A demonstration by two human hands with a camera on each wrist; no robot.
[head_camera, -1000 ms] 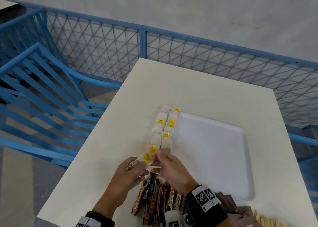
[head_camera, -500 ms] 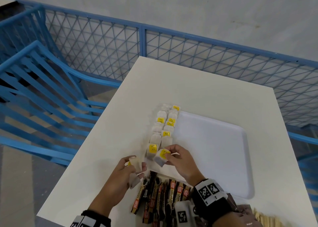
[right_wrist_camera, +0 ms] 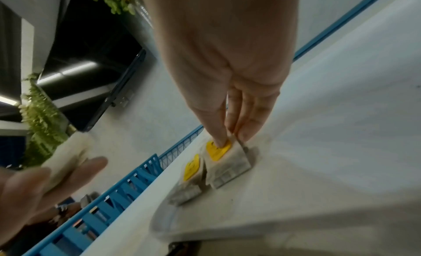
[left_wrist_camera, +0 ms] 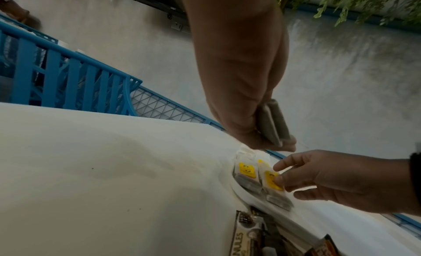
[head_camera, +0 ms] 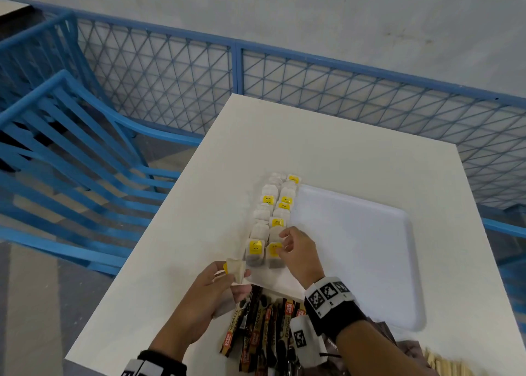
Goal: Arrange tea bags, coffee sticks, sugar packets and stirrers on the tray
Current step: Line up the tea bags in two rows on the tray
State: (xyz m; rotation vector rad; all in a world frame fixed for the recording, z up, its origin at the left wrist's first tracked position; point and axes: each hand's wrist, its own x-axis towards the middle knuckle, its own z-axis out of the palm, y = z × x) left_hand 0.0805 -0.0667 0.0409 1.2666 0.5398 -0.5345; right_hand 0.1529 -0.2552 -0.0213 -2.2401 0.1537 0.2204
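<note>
Our right hand [head_camera: 300, 257] pinches the yellow-tagged white paper tea bag [head_camera: 274, 254] between thumb and fingertips, at the near end of the two rows of white tea bags [head_camera: 274, 204] running away from it along the left edge of the white plastic tray [head_camera: 370, 261]. Our left hand [head_camera: 207, 298], just beside it, curls around another pale folded tea bag [head_camera: 236, 270] held above the white table [head_camera: 341, 148]. Brown coffee sticks [head_camera: 262, 327] lie just below both hands.

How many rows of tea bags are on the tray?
2. The left row and the right row lie side by side along the tray's left edge. The right hand pinches the right row's nearest tea bag. The left hand holds loose tea bags.
</note>
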